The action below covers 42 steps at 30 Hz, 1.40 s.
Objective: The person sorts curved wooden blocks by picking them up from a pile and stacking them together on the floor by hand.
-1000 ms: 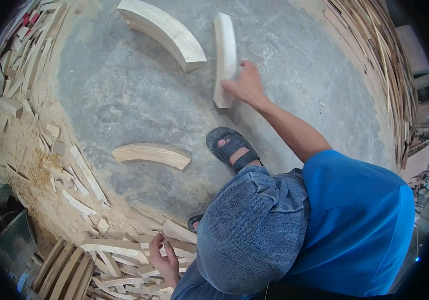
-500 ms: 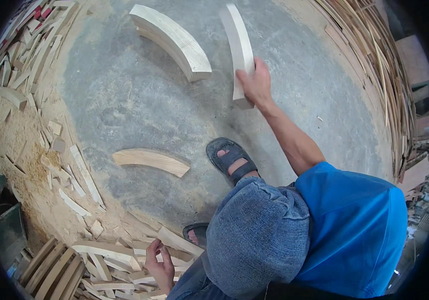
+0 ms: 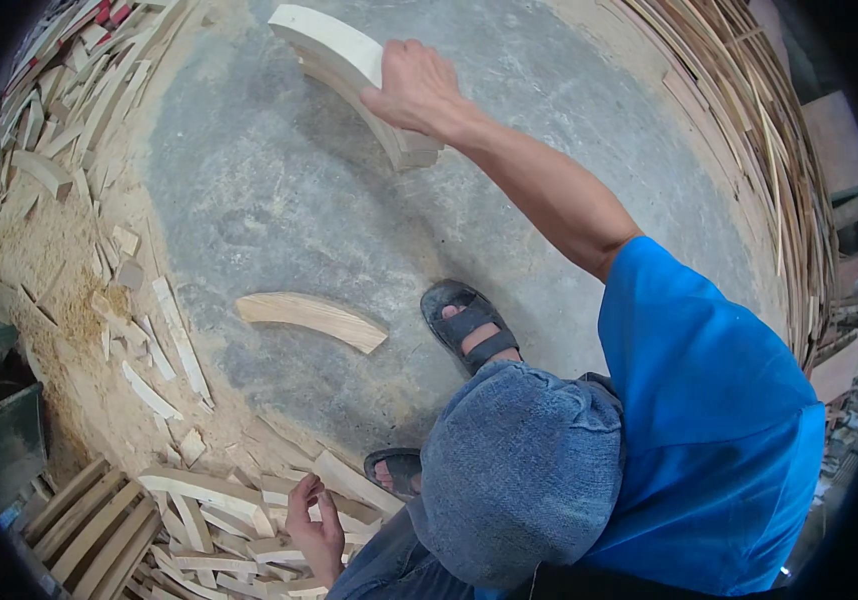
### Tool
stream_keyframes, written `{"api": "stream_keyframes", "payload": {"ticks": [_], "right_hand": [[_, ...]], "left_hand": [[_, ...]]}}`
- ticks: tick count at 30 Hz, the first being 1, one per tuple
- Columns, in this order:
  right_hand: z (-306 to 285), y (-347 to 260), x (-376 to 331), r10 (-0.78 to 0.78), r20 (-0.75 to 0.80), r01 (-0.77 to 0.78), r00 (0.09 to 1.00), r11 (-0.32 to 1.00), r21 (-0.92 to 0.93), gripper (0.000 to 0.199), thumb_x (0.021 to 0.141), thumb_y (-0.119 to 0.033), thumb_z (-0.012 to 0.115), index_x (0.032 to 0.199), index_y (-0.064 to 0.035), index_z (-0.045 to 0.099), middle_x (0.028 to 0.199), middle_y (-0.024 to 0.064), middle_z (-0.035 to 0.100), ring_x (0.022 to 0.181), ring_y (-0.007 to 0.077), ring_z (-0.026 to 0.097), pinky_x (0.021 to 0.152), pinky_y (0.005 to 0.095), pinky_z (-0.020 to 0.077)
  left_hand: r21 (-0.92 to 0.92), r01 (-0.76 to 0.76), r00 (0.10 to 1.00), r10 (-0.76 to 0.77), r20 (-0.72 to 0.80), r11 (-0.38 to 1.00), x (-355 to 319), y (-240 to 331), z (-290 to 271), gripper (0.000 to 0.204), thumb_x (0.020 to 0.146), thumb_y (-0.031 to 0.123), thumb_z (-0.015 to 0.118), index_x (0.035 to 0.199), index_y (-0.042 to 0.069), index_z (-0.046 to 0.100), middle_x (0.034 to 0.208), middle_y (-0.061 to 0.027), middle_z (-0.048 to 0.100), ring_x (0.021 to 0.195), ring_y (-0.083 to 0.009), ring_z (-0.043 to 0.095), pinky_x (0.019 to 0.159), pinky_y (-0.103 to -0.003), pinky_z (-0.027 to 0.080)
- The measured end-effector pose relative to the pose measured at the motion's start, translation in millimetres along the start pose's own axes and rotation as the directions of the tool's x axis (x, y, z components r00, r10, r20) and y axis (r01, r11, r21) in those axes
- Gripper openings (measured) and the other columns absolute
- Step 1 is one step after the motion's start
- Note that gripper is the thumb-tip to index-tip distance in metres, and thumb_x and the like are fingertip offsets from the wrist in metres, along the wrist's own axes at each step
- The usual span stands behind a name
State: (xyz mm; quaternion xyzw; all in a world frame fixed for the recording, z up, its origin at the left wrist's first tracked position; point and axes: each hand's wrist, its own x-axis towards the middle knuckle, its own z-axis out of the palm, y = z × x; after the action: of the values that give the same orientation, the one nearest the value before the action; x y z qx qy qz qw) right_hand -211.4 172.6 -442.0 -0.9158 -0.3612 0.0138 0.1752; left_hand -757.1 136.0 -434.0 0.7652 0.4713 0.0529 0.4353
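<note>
Head view looks down on a grey, rough concrete floor [image 3: 279,200] of a wood workshop. Pale sawdust [image 3: 59,300] lies in a wide band along the left side of the floor, with many short pale wooden offcuts [image 3: 164,345] scattered in it. Long thin strips of wood [image 3: 749,130] are heaped along the right edge and curve with the rim of the picture. At the lower left, straight wooden slats [image 3: 89,520] lie side by side, and next to them is a loose pile of curved pale wood pieces [image 3: 219,510].

The person crouches, in a blue shirt [image 3: 709,420] and faded denim trousers [image 3: 519,480], with dark sandals [image 3: 469,325] on the feet.

The right hand [image 3: 414,90] reaches far forward to the stack of thick curved blocks of pale, light-coloured wood [image 3: 334,50] at the top of the floor. The blocks are arc-shaped with clean sawn faces, and they lie one upon another. The hand rests on the top of the stack, fingers spread a little and bent over the upper block; whether they really grip it I cannot tell.

One flat curved wooden piece [image 3: 314,318] lies alone on the floor, between the stack and the person's feet, well apart from both hands.

The left hand [image 3: 314,530] is low, near the knee, over the pile of curved pieces. Its fingers are loosely curled and touch the pile, but no piece is clearly held.
</note>
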Motion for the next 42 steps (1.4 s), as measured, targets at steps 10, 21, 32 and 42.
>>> {"api": "stream_keyframes", "payload": {"ticks": [10,21,32,42], "right_hand": [[7.5,-6.5,-8.2,0.057,-0.072,-0.063,0.996,0.995,-0.075,0.056,0.074,-0.026,0.063,0.111,0.0151,0.054,0.102,0.0305,0.062,0.089,0.04,0.064,0.074,0.0459,0.0532],[4.2,-33.9,15.1,0.165,0.165,-0.191,0.972,0.968,0.16,0.05,0.078,-0.018,0.066,0.116,0.0127,0.056,0.104,0.0298,0.066,0.096,0.0403,0.067,0.084,0.044,0.0545],[31.7,72.9,61.4,-0.066,0.306,-0.078,0.95,0.897,0.435,0.059,0.086,-0.03,0.069,0.125,0.0111,0.055,0.113,0.0218,0.065,0.099,0.0279,0.062,0.086,0.0433,0.0476],[-10.4,32.7,43.3,-0.018,-0.052,0.016,0.998,0.999,-0.047,0.091,0.08,-0.053,0.072,0.141,0.0069,0.039,0.138,0.029,0.048,0.123,0.0376,0.053,0.101,0.0441,0.0427]], "left_hand": [[-0.009,0.061,0.998,-0.061,-0.007,0.998,2.7,0.3,2.3,0.024,0.09,0.008,0.06,0.112,-0.002,0.061,0.096,-0.0156,0.067,0.087,-0.0237,0.065,0.08,-0.034,0.052],[0.015,0.073,0.996,-0.072,-0.054,0.997,-2.8,3.5,-5.3,0.025,0.088,0.008,0.061,0.111,0.001,0.062,0.091,-0.0164,0.066,0.085,-0.0284,0.065,0.079,-0.035,0.051],[-0.047,0.024,0.998,-0.026,-0.055,0.999,-4.0,-19.4,-3.2,0.034,0.089,0.016,0.059,0.12,0.002,0.06,0.11,-0.0193,0.065,0.097,-0.0331,0.065,0.087,-0.04,0.051],[-0.027,0.657,0.341,-0.328,-0.881,0.754,-94.4,-219.2,-26.0,0.051,0.08,0.028,0.068,0.123,0.002,0.058,0.11,-0.0205,0.066,0.1,-0.0351,0.064,0.088,-0.042,0.051]]}}
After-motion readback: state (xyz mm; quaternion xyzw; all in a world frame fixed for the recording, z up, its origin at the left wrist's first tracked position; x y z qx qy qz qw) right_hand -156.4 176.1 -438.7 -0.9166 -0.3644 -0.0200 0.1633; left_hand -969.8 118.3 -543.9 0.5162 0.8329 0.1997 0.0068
